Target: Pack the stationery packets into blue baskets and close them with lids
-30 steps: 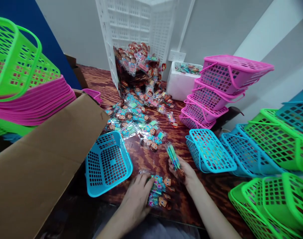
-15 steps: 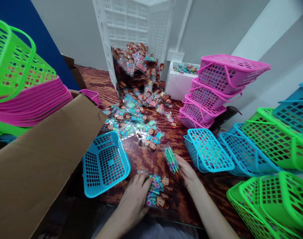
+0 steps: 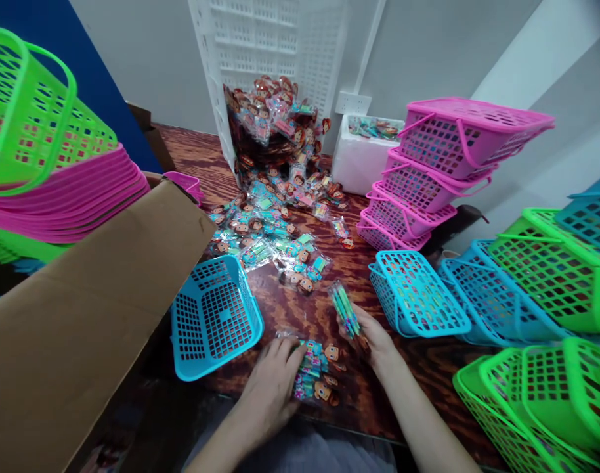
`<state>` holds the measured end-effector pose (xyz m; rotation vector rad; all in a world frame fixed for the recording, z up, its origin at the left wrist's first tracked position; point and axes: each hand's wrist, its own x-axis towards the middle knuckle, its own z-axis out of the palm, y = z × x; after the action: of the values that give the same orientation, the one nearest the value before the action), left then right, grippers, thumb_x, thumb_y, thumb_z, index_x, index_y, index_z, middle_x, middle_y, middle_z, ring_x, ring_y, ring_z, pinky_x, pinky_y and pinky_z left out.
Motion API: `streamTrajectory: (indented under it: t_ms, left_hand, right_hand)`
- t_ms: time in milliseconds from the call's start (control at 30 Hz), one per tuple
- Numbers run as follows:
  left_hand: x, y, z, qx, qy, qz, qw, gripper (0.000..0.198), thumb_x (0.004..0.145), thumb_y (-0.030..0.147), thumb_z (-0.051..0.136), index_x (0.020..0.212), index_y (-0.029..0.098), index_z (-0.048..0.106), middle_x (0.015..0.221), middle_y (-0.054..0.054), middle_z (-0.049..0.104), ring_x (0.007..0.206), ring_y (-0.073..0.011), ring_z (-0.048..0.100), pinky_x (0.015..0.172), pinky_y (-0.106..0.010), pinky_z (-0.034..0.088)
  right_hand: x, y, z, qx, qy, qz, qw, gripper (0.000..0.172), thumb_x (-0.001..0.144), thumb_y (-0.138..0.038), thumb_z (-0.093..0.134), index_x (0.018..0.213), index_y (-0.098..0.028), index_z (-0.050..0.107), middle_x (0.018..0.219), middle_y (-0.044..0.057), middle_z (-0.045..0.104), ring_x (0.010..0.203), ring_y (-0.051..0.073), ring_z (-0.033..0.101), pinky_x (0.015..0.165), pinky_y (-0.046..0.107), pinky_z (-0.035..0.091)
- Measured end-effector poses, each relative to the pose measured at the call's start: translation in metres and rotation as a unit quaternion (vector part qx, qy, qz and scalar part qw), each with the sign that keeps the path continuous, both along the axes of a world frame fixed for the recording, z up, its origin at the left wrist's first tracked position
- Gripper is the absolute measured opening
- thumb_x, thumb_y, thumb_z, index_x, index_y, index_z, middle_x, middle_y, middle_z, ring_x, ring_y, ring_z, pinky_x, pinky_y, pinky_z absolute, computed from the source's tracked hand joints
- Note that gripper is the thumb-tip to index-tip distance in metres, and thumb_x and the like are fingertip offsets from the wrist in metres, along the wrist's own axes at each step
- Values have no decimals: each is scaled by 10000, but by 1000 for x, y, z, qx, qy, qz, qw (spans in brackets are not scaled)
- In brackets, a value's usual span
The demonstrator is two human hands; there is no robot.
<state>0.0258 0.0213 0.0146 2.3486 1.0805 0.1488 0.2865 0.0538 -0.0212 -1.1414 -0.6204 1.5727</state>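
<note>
My right hand (image 3: 371, 335) is closed around a few clear packets with green and teal doll figures (image 3: 347, 309), held tilted just above the table. My left hand (image 3: 276, 371) lies by the front edge, its fingers curled over the left end of a small pile of doll packets (image 3: 314, 371). Their brown-haired heads point right, and the fingertips are partly hidden. Left of that hand stands an open blue basket (image 3: 179, 338) with nothing inside. Beyond both hands, a heap of similar loose packets (image 3: 275, 230) spreads over the wooden table.
A tipped white crate (image 3: 216, 98) spills packets at the back, beside a white foam box (image 3: 352, 161). Pink baskets (image 3: 428, 174) are stacked at right, near filled blue baskets (image 3: 418, 295) and green baskets (image 3: 521, 394). A cardboard box (image 3: 98, 315) with nested baskets blocks the left.
The whole view has shifted slightly to the right in the frame. Both hands keep almost the same pose, with the same packets in them.
</note>
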Motion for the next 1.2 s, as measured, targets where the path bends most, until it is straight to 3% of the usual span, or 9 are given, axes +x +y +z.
streamTrajectory:
  t_ms: [200,300,400,467,533,600,667,900,1200]
  left_hand:
    - [1,0,1,3,2,3,1000,766,663,110,607,1395,233,417,1370,-75,453,1253,-269,385,1107,-409,304]
    - [1,0,2,5,2,6,1000,767,667,108,611,1396,241,413,1351,-70,466,1239,-266,398,1103,-412,309]
    - [2,-1,3,-1,0,6,1000,757,673,121,615,1391,239,407,1369,-73,464,1255,-269,397,1109,-420,309]
    - [2,-2,3,2,-7,9,1000,745,675,114,602,1383,220,396,1389,-84,458,1276,-273,390,1124,-431,295]
    - [1,-3,1,15,-16,12,1000,728,677,104,586,1372,198,388,1396,-97,458,1287,-275,384,1134,-439,283]
    - [1,-4,-1,31,-27,9,999,714,681,103,580,1363,187,385,1391,-100,461,1283,-277,385,1133,-439,286]
    - [1,-4,-3,46,-36,2,998,686,693,117,590,1348,184,399,1370,-95,473,1261,-279,395,1122,-434,298]
    - [0,-6,-4,50,-23,-12,998,669,738,160,620,1370,183,402,1357,-95,481,1235,-284,400,1115,-440,309]
    - [0,-10,-11,71,-25,-6,997,713,718,134,623,1392,169,396,1411,-123,450,1303,-301,382,1137,-470,309]
  right_hand:
    - [-3,9,13,3,-53,-15,998,328,664,-434,776,876,-209,667,864,40,717,787,206,674,711,326,539]
    - [0,22,29,17,-77,12,997,376,687,-474,761,925,-206,648,876,30,704,772,186,652,742,314,515]
    - [-6,32,48,68,-219,51,972,371,730,-441,725,992,-206,610,842,7,675,747,174,623,734,304,483]
    - [-18,31,57,128,-401,87,903,272,789,-360,672,1012,-220,604,888,13,673,824,193,617,777,316,462]
    - [-34,21,63,183,-555,164,795,162,857,-249,591,1017,-228,607,955,33,670,904,205,604,826,324,438]
    - [-51,7,65,214,-633,240,704,141,895,-169,525,999,-220,604,965,48,654,923,206,590,835,320,426]
    - [-61,-8,67,221,-656,277,667,152,898,-137,512,998,-213,597,974,55,632,947,210,575,838,313,429]
    - [-49,-22,77,159,-610,326,705,398,863,-139,539,1249,-236,540,1193,65,582,1117,223,528,983,342,409]
    - [-48,-18,74,167,-619,335,690,462,845,-58,444,1264,-215,560,1192,75,612,1096,218,528,966,343,413]
